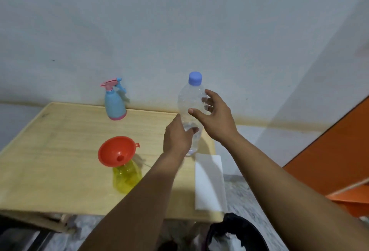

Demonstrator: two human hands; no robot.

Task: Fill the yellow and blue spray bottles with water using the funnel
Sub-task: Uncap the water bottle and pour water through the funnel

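both hands at the clear water bottle (190, 110) on the wooden table (60, 150).

the bottle stands upright with its purple cap (195, 78) on; the left hand (176, 136) grips its lower part, the right hand (216, 116) wraps its upper body with fingers spread, thumb in front. just left of the left hand, the red funnel (116, 151) sits in the neck of the yellow spray bottle (125, 176). further left and beyond it, the blue spray bottle (114, 102) stands by the wall. a white cloth (209, 182) lies under the right forearm.
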